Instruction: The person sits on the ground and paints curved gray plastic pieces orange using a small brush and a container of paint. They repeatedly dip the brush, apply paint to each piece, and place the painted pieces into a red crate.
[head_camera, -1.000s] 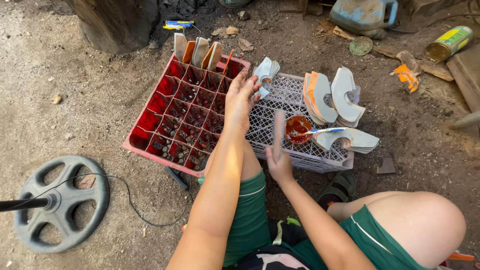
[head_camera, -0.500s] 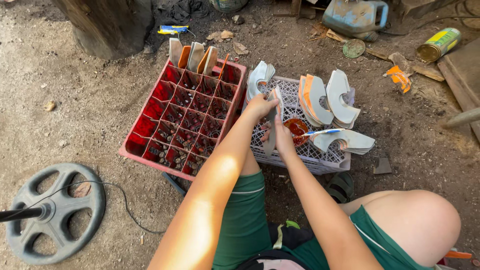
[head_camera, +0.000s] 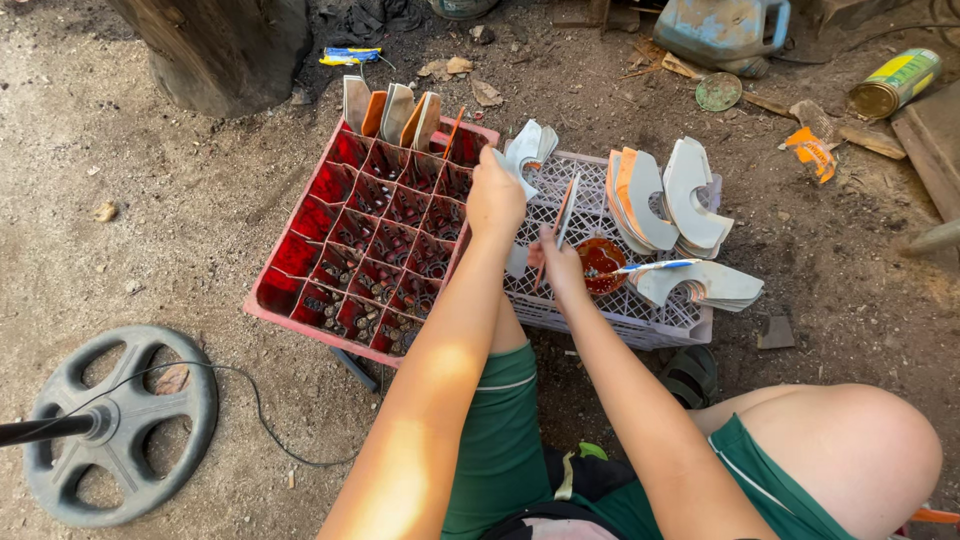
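Fingers of the left hand (head_camera: 497, 197) close on a grey curved piece (head_camera: 527, 152) above the white crate (head_camera: 640, 312); the right hand (head_camera: 562, 268) pinches a thin flat piece (head_camera: 563, 212) upright, keeping its coated face clear, just left of the glue bowl (head_camera: 601, 263).

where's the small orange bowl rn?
Head view, right of centre: the orange bowl sits on the white crate, just right of the right hand, left of the curved plates.

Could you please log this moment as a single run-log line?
left hand: on grey curved piece | right hand: holds flat strip | under both: white crate | beside: red crate
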